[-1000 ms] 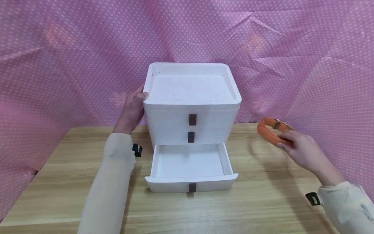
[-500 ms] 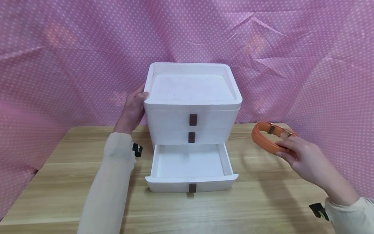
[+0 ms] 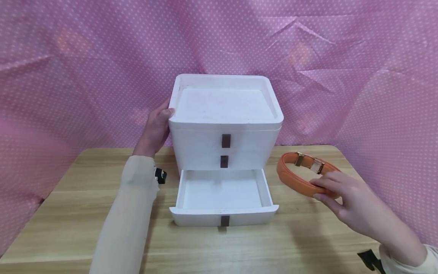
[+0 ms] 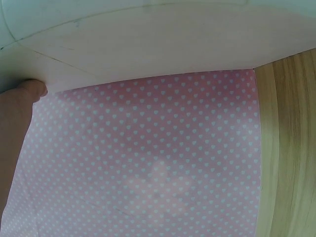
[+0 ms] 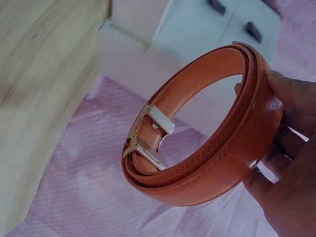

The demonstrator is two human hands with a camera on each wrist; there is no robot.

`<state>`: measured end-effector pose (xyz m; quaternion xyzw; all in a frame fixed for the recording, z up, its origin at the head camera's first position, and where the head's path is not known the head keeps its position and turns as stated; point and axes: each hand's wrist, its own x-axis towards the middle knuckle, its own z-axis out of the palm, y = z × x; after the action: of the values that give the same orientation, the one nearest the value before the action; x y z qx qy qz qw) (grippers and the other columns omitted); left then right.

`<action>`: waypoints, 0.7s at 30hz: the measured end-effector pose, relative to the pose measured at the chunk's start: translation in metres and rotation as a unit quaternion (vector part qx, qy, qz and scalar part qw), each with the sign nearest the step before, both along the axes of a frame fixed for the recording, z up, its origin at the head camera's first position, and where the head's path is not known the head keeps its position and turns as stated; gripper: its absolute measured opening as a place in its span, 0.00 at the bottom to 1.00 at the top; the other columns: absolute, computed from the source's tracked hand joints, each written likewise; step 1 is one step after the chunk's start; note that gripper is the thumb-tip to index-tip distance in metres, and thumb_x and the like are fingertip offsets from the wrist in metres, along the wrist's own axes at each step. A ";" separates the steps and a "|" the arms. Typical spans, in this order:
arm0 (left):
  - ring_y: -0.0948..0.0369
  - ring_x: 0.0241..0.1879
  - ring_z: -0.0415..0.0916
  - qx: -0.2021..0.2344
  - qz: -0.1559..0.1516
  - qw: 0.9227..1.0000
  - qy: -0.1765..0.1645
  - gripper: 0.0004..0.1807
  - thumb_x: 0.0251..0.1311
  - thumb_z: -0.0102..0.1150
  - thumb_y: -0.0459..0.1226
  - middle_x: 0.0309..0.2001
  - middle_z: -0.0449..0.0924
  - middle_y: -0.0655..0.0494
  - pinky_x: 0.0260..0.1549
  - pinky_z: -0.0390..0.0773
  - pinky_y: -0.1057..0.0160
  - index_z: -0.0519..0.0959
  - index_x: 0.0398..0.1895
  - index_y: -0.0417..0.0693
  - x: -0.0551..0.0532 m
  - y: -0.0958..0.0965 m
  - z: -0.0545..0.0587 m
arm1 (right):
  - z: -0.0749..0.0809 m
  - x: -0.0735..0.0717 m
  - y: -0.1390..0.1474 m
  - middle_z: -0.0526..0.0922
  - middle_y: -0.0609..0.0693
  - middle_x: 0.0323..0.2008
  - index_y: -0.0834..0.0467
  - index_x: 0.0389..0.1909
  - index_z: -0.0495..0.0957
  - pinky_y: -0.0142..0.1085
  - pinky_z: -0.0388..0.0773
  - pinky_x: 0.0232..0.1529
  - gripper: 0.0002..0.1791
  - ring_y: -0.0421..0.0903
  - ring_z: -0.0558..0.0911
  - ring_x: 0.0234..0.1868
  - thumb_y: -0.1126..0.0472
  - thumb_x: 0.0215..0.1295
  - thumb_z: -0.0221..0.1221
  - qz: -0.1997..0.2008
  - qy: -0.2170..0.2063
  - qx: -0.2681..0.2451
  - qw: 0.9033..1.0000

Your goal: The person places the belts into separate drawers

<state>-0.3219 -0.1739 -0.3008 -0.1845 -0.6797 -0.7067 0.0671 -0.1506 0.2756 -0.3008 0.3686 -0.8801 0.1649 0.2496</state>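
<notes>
My right hand [image 3: 356,201] pinches a coiled orange belt [image 3: 294,180] between thumb and fingers, holding it above the table at the right. The right wrist view shows the belt [image 5: 207,182] rolled in loops, with its metal buckle [image 5: 148,138] on the side away from the hand. A white drawer unit [image 3: 226,106] stands in the middle, its bottom drawer [image 3: 222,190] pulled out with nothing inside. My left hand [image 3: 155,127] rests against the unit's left side, thumb at the top rim; its other fingers are mostly hidden.
The wooden table [image 3: 85,213] carries the drawer unit, whose two upper drawers are closed and have brown tabs. Pink dotted cloth [image 3: 137,57] hangs behind and at both sides. The pulled-out drawer juts toward the front.
The right hand has brought the belt leftward and lower, nearer the drawer unit, with the buckle turning more into view. The left hand has stayed against the unit.
</notes>
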 end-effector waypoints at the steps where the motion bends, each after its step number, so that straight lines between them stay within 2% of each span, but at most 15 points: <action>1: 0.55 0.72 0.54 -0.001 0.001 1.000 0.001 0.34 0.66 0.46 0.44 0.75 0.56 0.57 0.70 0.56 0.52 0.57 0.77 0.59 0.000 0.000 0.000 | 0.001 0.002 -0.003 0.79 0.39 0.35 0.59 0.40 0.85 0.24 0.70 0.31 0.29 0.34 0.73 0.31 0.39 0.72 0.48 0.005 0.005 0.000 1.000; 3: 0.55 0.73 0.53 -0.001 0.002 1.000 0.001 0.34 0.65 0.46 0.44 0.75 0.55 0.58 0.70 0.55 0.52 0.56 0.77 0.60 0.000 0.000 0.000 | 0.003 0.007 -0.009 0.80 0.38 0.36 0.58 0.40 0.85 0.23 0.71 0.33 0.30 0.34 0.74 0.31 0.38 0.73 0.44 0.015 0.008 -0.001 1.000; 7: 0.53 0.72 0.54 0.003 -0.001 1.000 0.002 0.34 0.65 0.46 0.44 0.75 0.56 0.56 0.70 0.55 0.52 0.57 0.77 0.59 0.000 -0.002 -0.001 | 0.004 0.016 -0.021 0.79 0.37 0.38 0.55 0.41 0.84 0.20 0.71 0.37 0.26 0.33 0.76 0.34 0.41 0.73 0.45 0.039 -0.007 -0.005 0.999; 11: 0.55 0.73 0.52 0.006 -0.002 1.000 0.007 0.34 0.65 0.46 0.43 0.75 0.55 0.58 0.70 0.54 0.52 0.57 0.77 0.60 -0.001 -0.002 -0.001 | 0.004 0.020 -0.033 0.78 0.36 0.39 0.54 0.42 0.83 0.20 0.71 0.36 0.22 0.32 0.75 0.34 0.43 0.74 0.46 0.073 -0.016 -0.011 0.997; 16: 0.57 0.74 0.49 0.004 -0.002 1.000 0.007 0.34 0.66 0.46 0.43 0.76 0.53 0.61 0.71 0.52 0.52 0.57 0.76 0.61 -0.002 0.000 -0.001 | 0.004 0.021 -0.048 0.77 0.34 0.39 0.53 0.41 0.83 0.21 0.71 0.37 0.22 0.31 0.74 0.35 0.44 0.75 0.46 0.088 -0.016 0.001 0.996; 21: 0.56 0.74 0.50 0.004 -0.007 1.000 0.009 0.34 0.66 0.45 0.43 0.76 0.53 0.60 0.71 0.52 0.52 0.56 0.77 0.60 -0.001 0.000 -0.003 | 0.003 0.019 -0.062 0.77 0.33 0.40 0.51 0.42 0.83 0.22 0.72 0.38 0.21 0.31 0.75 0.37 0.44 0.76 0.45 0.096 -0.022 0.012 0.995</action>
<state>-0.3233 -0.1738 -0.3033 -0.1951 -0.6750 -0.7082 0.0691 -0.1316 0.2139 -0.2974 0.4509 -0.8479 0.1855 0.2083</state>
